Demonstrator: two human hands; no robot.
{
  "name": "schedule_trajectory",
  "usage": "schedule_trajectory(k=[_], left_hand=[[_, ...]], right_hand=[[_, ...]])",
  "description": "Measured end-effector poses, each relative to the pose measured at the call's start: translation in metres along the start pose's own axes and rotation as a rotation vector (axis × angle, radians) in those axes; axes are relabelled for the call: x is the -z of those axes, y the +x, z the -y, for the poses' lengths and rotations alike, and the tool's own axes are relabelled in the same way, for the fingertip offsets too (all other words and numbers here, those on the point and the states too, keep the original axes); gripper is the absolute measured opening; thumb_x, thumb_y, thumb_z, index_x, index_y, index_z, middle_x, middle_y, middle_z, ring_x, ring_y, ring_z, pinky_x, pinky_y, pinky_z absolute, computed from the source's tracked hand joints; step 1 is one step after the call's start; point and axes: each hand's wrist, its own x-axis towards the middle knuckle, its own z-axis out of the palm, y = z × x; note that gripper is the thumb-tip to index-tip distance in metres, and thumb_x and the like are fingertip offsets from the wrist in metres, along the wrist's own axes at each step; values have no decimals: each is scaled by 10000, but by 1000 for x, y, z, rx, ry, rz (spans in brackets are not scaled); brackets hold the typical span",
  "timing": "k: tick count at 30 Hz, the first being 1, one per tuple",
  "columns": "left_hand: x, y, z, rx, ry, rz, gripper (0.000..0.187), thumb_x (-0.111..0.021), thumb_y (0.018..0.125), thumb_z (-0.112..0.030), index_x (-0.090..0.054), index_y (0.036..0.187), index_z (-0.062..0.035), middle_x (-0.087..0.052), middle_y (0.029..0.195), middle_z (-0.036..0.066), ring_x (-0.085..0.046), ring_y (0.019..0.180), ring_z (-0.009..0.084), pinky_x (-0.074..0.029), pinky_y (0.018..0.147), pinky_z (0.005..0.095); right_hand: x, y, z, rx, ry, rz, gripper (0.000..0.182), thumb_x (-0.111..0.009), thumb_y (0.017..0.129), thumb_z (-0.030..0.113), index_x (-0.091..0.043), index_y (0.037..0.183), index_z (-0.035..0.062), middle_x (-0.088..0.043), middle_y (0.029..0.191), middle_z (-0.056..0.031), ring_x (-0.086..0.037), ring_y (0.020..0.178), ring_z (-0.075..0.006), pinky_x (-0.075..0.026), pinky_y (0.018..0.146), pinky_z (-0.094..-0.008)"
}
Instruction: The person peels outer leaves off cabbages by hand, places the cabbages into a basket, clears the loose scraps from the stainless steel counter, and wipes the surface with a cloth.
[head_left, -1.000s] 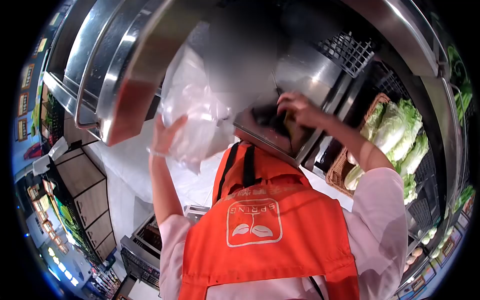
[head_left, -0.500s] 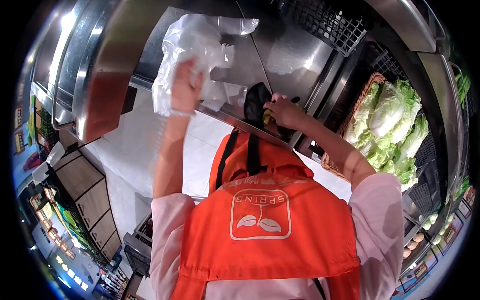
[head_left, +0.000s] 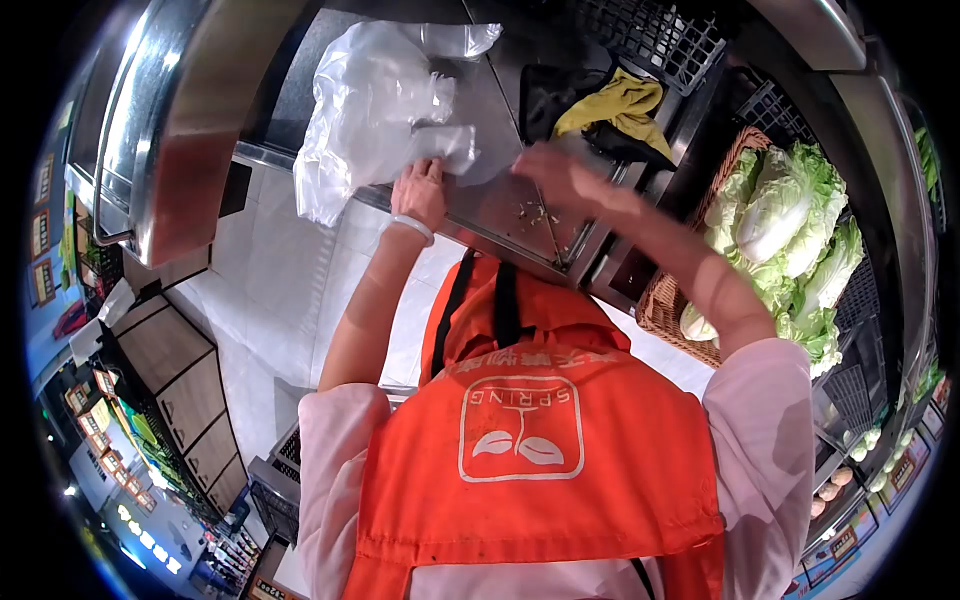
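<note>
Clear plastic bags (head_left: 365, 105) lie spread on the steel counter (head_left: 490, 205), partly past its front edge. My left hand (head_left: 420, 195), with a band at the wrist, is at the near edge of the bags, its bent fingers closed on the plastic. My right hand (head_left: 555, 175) is smeared by motion over the counter, right of the bags; its fingers do not show clearly. Beyond it lies a crumpled yellow and black cloth (head_left: 620, 108). Small dark and pale scraps (head_left: 540, 215) are scattered on the counter below my right hand.
On the right, a wicker basket (head_left: 665, 315) holds several heads of Chinese cabbage (head_left: 770, 225). A black plastic crate (head_left: 665, 40) stands at the back of the counter. A steel unit with a handle (head_left: 165, 140) rises on the left. Pale tiled floor (head_left: 275, 250) shows below.
My right hand has left the black and yellow cloth, which now lies farther back, and moved left over the counter. My left hand has come down to the bags' near edge.
</note>
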Motion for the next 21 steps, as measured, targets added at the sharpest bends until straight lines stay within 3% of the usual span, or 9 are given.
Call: schedule_trajectory(k=[2,5,8,11,12,15,18,21], left_hand=[[0,0,3,6,-73,-76,282,-491,807,-62,-586,1072,-79,-567,1103,84,-517,1031,295,-427,864,413],[-4,-10,10,-83,-204,-156,240,-490,812,-70,-605,1022,-74,-589,1031,96,-530,1000,306,-434,852,395],[-5,-18,6,-151,-357,-270,204,-493,829,-89,-616,991,-82,-596,969,103,-552,947,315,-455,803,391],[-5,-10,2,-35,-448,-220,180,-509,848,-146,-615,990,-111,-596,942,108,-577,881,319,-473,742,392],[-8,-6,0,-2,-406,-236,166,-514,852,-167,-615,975,-121,-598,924,104,-583,851,323,-474,721,399],[-13,2,-7,69,-302,-289,137,-527,858,-220,-613,932,-143,-605,873,90,-598,773,328,-475,663,413],[-16,-2,-9,89,-271,-353,123,-539,851,-244,-607,899,-154,-607,829,72,-604,723,319,-473,623,415],[-21,-1,-6,68,-281,-408,107,-548,842,-236,-605,884,-155,-603,794,63,-604,691,305,-470,599,415]], right_hand=[[-15,4,38,-168,26,232,271,-542,705,47,-554,973,9,-523,1057,-132,-499,1012,-285,-423,879,-350],[-20,-11,63,-214,35,343,272,-539,721,46,-524,988,-3,-511,1042,-155,-485,1029,-297,-407,906,-358],[-42,-60,80,-349,225,324,286,-540,715,25,-503,996,-15,-492,1042,-156,-474,1038,-301,-407,901,-382],[-17,-70,78,-294,164,242,329,-477,803,132,-517,1113,29,-498,1068,-130,-476,1064,-298,-430,882,-348],[-14,-62,59,-369,429,237,322,-475,806,132,-503,1109,26,-489,1066,-152,-477,1036,-319,-417,895,-355],[-3,-32,24,-391,78,49,289,-484,788,85,-505,1071,28,-503,1005,-166,-488,996,-326,-416,888,-362],[-33,-47,32,-221,-122,127,338,-575,677,-5,-523,1011,1,-486,1040,-158,-476,1024,-332,-405,909,-384],[-37,-69,72,-351,5,510,338,-607,651,1,-542,982,18,-506,993,-154,-482,994,-335,-404,905,-394]])
